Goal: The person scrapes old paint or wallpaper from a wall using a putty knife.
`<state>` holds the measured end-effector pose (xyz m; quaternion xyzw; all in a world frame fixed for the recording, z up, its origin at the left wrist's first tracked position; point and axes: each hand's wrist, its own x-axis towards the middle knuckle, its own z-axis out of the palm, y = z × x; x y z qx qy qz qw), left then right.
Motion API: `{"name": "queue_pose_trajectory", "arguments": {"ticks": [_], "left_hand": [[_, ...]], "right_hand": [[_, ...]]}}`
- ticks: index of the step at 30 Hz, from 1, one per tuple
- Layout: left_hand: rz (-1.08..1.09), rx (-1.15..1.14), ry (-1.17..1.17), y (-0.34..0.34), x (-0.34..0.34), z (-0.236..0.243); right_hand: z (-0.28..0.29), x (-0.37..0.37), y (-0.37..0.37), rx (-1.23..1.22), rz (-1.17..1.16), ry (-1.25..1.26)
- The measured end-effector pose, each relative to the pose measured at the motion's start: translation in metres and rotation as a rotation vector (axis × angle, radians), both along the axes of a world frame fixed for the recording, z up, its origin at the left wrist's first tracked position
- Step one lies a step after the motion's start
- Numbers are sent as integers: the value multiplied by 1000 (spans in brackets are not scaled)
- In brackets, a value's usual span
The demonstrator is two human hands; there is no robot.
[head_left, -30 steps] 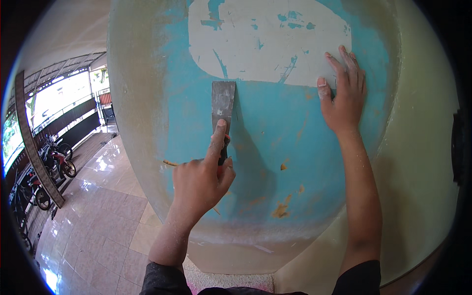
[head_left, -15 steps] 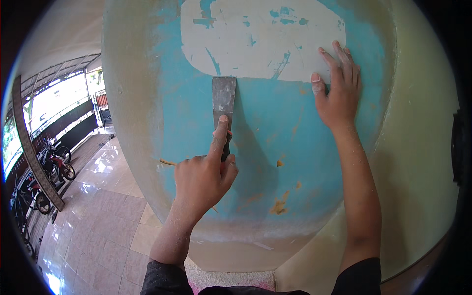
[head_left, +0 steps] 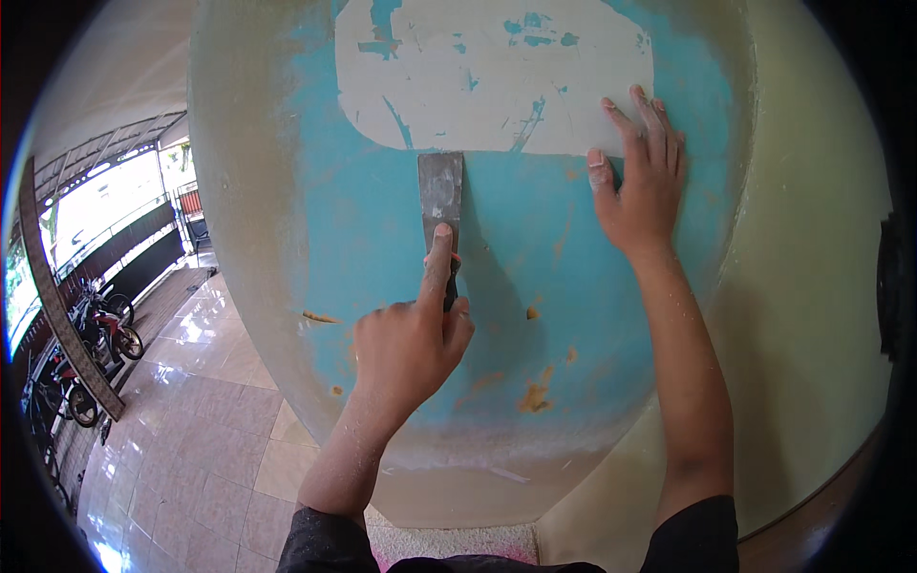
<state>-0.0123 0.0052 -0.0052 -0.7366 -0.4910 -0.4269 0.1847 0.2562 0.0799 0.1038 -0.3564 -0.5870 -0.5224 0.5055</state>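
My left hand [head_left: 406, 349] grips a putty knife [head_left: 439, 181], index finger stretched along the scuffed metal blade, whose tip lies at the lower edge of a white patch [head_left: 487, 86]. The patch, flecked with turquoise, sits on a large, curved turquoise panel [head_left: 602, 363] with olive margins and scattered rusty-orange marks. At the patch's lower right corner, my right hand [head_left: 640, 191] rests on the panel with fingers apart and dusty fingertips, holding nothing.
A pale curved surface [head_left: 802, 286] borders the panel on the right. To the left are a tiled floor [head_left: 191, 430], a post [head_left: 72, 315], parked motorcycles [head_left: 110, 334] and a railing before a bright opening. A speckled pad [head_left: 458, 540] lies below the panel.
My left hand with the knife has moved rightward along the patch's lower edge. The view has shifted, so the panel sits farther left in it; my right hand stays on the same corner.
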Motion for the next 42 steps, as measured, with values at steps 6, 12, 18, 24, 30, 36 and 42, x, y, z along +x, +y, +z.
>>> {"name": "queue_pose_trajectory", "arguments": {"ticks": [6,12,18,24,30,36,42], "left_hand": [[8,-95,0,-4,6,0],[-7,-117,22,-3,14,8],[6,-140,50,-6,25,12],[20,-161,71,-7,29,8],[-28,-122,73,-5,30,9],[12,-172,113,-9,34,13],[-36,-184,105,-8,39,23]], "right_hand": [[-5,0,-1,-2,-19,0],[-5,3,-1,-9,-28,11],[-7,0,-4,-14,-51,21],[-19,3,-4,-23,-52,20],[-38,9,-7,-66,-75,40],[-70,7,-6,-122,-104,91],[-120,0,-15,-207,-85,116]]}}
